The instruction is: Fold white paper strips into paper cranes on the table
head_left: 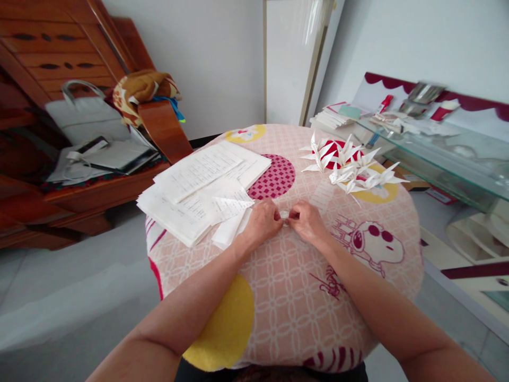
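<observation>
Left hand (262, 218): pinching small pale piece (284, 215)
Right hand (308, 220): likewise
Small pale piece: between them, seemingly unfinished
Paper cranes (347, 171): far right, apparently done
Paper sheets (199, 175): left, mostly unfolded

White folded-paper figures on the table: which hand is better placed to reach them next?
Probably the right hand: it is nearer the figures. The left hand is right beside the papers. Both seem to pinch a small pale piece, so neither looks free.
</observation>
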The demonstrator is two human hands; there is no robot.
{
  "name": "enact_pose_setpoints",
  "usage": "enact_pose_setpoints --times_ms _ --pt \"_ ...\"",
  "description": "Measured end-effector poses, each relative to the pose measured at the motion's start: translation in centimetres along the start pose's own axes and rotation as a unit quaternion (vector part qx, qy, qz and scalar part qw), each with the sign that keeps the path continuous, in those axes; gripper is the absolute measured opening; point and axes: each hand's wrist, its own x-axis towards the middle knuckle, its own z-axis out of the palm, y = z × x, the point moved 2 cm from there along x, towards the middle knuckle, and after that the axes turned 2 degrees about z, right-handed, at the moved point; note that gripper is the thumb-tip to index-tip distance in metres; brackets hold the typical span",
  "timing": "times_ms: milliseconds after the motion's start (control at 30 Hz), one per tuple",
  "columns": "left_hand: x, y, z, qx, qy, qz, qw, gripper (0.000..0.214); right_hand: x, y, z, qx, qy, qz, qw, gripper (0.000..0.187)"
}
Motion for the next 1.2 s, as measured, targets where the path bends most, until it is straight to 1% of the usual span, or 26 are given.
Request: enact_pose_setpoints --times_ms 133,267,500,700,833,900,1000,1033,1133,1200 --pt "0.1 0.0 0.0 0.001 -0.002 0.002 1.0 0.013 0.1 -0.2 -0.2 -0.016 -0.003 -0.001 1.0 0.017" --pt "-0.1 -0.1 -0.2 -0.012 -0.001 0.01 1.0 0.013 0.0 -0.1 -0.8 -0.021 -0.012 0.017 1.0 0.019" --pt "-0.7 -0.8 -0.6 -0.075 0.005 0.025 0.997 0.009 0.0 0.3 -0.9 -0.002 -0.004 0.024 1.0 0.016" --pt "-0.4 -2.2 0.1 -0.166 -0.001 0.036 0.985 0.022 0.0 0.7 -1.0 0.036 -0.004 0.038 0.999 0.017" --pt "-0.2 -2.9 -0.3 -0.223 -0.048 0.036 0.973 0.039 -0.1 0.9 -1.0 0.055 0.002 0.027 0.998 0.019" --pt "-0.2 -2.7 -0.7 -0.212 -0.047 0.042 0.975 0.037 -0.1 1.0 -0.9 0.057 0.003 0.019 0.998 0.02" --pt "-0.1 -2.0 -1.0 -0.165 0.007 0.031 0.986 0.019 0.0 1.2 -0.8 0.048 0.002 0.008 0.999 0.021" --pt "0.0 -1.8 -0.9 -0.145 0.022 0.025 0.989 0.016 0.0 1.2 -0.7 0.045 0.003 0.005 0.999 0.022" --pt "0.2 -1.0 -0.4 -0.101 0.023 0.024 0.994 0.012 -0.1 1.2 -0.6 0.038 0.008 0.002 0.999 0.022" --pt "0.4 -0.7 -0.2 -0.086 0.018 0.009 0.996 0.01 -0.2 1.2 -0.7 0.038 0.006 0.004 0.999 0.022"
